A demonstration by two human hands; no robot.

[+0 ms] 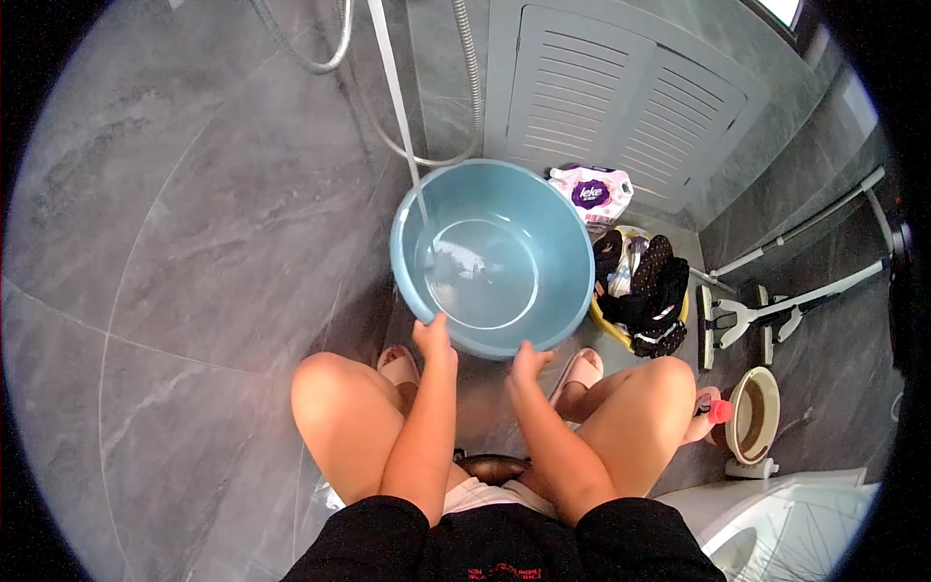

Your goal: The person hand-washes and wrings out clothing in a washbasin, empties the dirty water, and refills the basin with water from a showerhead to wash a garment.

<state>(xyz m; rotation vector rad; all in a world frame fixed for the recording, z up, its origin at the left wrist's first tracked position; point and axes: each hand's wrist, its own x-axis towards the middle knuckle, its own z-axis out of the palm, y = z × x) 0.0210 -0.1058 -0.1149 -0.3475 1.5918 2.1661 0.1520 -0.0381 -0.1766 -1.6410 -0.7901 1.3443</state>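
Observation:
A large round blue basin (572, 281) stands on the floor in front of my feet. A thin stream of water (398, 97) runs down into its left side, and shallow water (485, 276) covers the bottom. My left hand (433, 337) is closed on the near-left part of the rim, thumb on top. Farther right, my right hand (527, 366) holds the near rim, with its fingers partly hidden below the edge.
Right of the basin are a white and purple pack (593, 194) and a yellow tub (613, 330) of dark clothes (659, 281). Mops (742, 315), a beige bucket (769, 388) and a red-capped bottle (718, 412) stand farther right. A shower hose (473, 87) hangs behind.

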